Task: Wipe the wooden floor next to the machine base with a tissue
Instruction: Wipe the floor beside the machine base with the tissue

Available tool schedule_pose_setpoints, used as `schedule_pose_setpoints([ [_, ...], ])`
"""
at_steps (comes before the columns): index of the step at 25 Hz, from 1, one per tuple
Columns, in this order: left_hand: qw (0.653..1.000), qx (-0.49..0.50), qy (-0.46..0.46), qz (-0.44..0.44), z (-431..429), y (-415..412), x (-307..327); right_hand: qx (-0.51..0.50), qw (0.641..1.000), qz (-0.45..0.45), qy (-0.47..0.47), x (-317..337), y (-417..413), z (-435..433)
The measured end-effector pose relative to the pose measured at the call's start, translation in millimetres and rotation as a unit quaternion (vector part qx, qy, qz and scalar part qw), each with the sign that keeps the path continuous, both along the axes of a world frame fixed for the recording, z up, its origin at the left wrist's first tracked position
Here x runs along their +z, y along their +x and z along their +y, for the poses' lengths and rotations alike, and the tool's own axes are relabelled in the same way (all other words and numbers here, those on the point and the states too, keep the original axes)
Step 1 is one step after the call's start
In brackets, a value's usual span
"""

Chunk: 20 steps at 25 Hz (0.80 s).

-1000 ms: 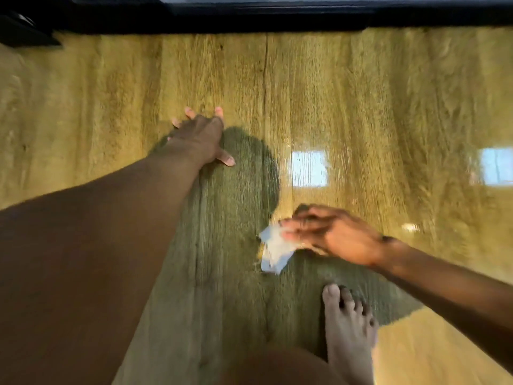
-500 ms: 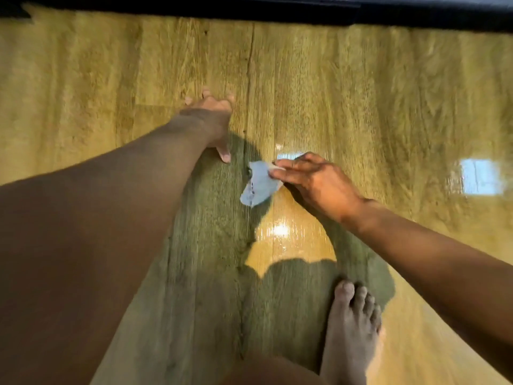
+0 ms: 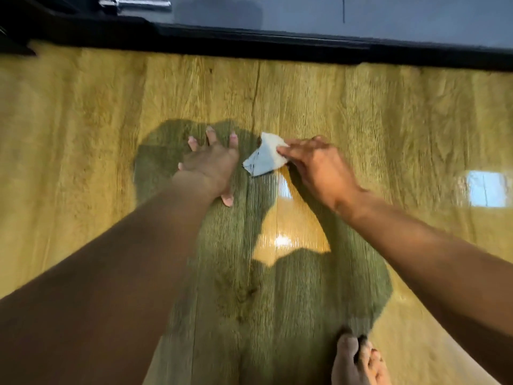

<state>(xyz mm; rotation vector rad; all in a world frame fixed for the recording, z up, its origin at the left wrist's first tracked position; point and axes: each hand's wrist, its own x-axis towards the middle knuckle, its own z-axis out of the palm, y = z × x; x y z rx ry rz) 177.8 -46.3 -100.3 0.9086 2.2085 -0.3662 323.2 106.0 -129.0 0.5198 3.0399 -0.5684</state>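
**Inspector A:** Where do we find the hands?

**Inspector B:** We note the left hand (image 3: 211, 165) at centre-left, fingers (image 3: 212, 137) spread straight, braced flat on the wooden floor (image 3: 388, 120). The right hand (image 3: 319, 165) pinches the tissue (image 3: 263, 159) by its right edge at centre frame, just beside the left hand.

**Inspector A:** What do we advise for the stroke?

**Inspector B:** We recommend flatter pressure and overlapping passes along the grain.

**Inspector A:** How much clearance is there?

**Inspector B:** The dark machine base (image 3: 277, 45) runs along the top, apart from the tissue. Open floor lies on either side. A bare foot (image 3: 358, 362) at lower right limits our pull-back.
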Motion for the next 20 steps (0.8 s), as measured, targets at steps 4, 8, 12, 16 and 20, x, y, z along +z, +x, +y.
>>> schedule_pose_setpoints([
  [4, 1.0, -0.008, 0.006, -0.006, -1, 0, -2, 0.184, 0.982, 0.004, -0.04, 8, 40, -7],
  [8, 1.0, -0.013, 0.003, -0.014, 0, -3, -7, 0.127, 0.989, 0.074, 0.025, -1, -74, 71],
  [12, 1.0, -0.014, -0.016, -0.012, -2, -3, -12, 0.07, 0.996, 0.046, 0.021, -11, -69, 55],
  [16, 1.0, -0.019, -0.008, -0.007, 0, -3, -13, 0.148, 0.988, 0.023, 0.032, -5, -72, 92],
  [20, 1.0, -0.014, -0.015, -0.012, 0, -4, -11, -0.014, 0.999, 0.041, 0.03, -6, -84, 89],
])
